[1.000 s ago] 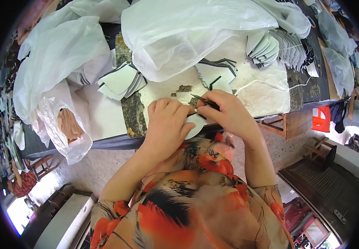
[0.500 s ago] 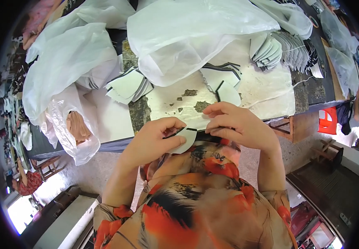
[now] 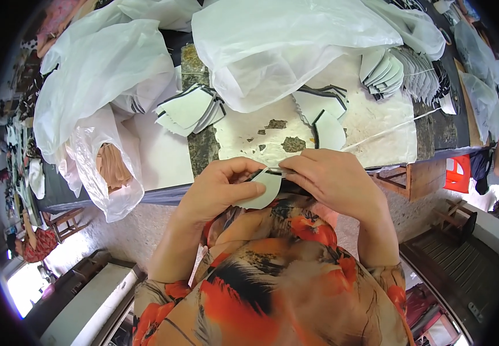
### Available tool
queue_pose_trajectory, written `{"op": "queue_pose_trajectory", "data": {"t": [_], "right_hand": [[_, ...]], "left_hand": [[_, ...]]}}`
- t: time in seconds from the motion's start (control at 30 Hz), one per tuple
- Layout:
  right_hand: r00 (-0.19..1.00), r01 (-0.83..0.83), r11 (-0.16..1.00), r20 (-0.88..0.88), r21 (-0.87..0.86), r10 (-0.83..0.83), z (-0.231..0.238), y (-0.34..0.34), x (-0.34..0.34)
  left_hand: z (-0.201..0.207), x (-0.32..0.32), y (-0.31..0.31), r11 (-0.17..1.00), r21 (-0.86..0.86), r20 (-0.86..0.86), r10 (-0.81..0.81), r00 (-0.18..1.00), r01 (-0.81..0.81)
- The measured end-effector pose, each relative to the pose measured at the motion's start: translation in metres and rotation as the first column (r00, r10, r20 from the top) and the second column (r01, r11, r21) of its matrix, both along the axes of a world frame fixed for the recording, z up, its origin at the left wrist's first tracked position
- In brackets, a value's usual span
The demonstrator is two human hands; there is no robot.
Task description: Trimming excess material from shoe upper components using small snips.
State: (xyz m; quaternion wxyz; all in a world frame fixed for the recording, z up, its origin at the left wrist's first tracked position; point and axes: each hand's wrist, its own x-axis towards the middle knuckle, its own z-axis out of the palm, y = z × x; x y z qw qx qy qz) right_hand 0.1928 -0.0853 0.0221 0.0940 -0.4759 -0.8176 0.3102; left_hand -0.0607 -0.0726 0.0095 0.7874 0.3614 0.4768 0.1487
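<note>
Gripping one white fabric piece (image 3: 265, 189) at the table's near edge, close to the person's front: left hand (image 3: 220, 190) is pinching it between thumb and fingers. Right hand (image 3: 333, 176) is bringing bunched fingertips to its black-trimmed upper edge, at 1 o'clock of the piece. Thin grey sliver is showing there; can't tell what it is, or whether that hand is gripping it.

Status: trim is already sitting along the held piece's upper edge, so my read is that it's partway through, not yet set down. Fanned stack (image 3: 187, 111) of black-edged pieces is lying at 10–11 o'clock on the table (image 3: 385, 135). At 1–2 o'clock a single black-edged piece (image 3: 330, 131) is lying against a second stack (image 3: 320, 105). Beyond, also 1–2, a white bundle (image 3: 381, 75) and a grey bundle (image 3: 415, 74) are sitting side by side. Can't tell which piles are finished and which are waiting; large plastic bag (image 3: 295, 40) at 12 is hiding part of the table.
</note>
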Motion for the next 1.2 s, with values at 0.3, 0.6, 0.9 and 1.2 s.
{"op": "queue_pose_trajectory", "data": {"t": [0.3,0.6,0.9,1.2], "right_hand": [[0.998,0.062,0.998,-0.018,0.016,-0.062,0.004,0.002,-0.008],[0.989,0.057,0.998,-0.138,0.016,-0.055,-0.002,0.005,-0.007],[0.971,0.062,0.998,-0.232,-0.020,-0.065,-0.015,0.006,-0.002],[0.884,0.179,0.932,-0.364,-0.316,-0.294,-0.009,0.010,0.000]], "left_hand": [[0.005,0.002,0.002,1.000,0.008,0.010,0.023,1.000,-0.023],[0.011,0.020,0.002,0.999,-0.019,-0.067,0.043,0.997,-0.044],[-0.005,0.022,-0.002,0.999,0.039,-0.018,0.025,1.000,-0.024],[0.003,0.022,0.006,0.999,0.043,-0.011,0.032,0.999,-0.031]]}}
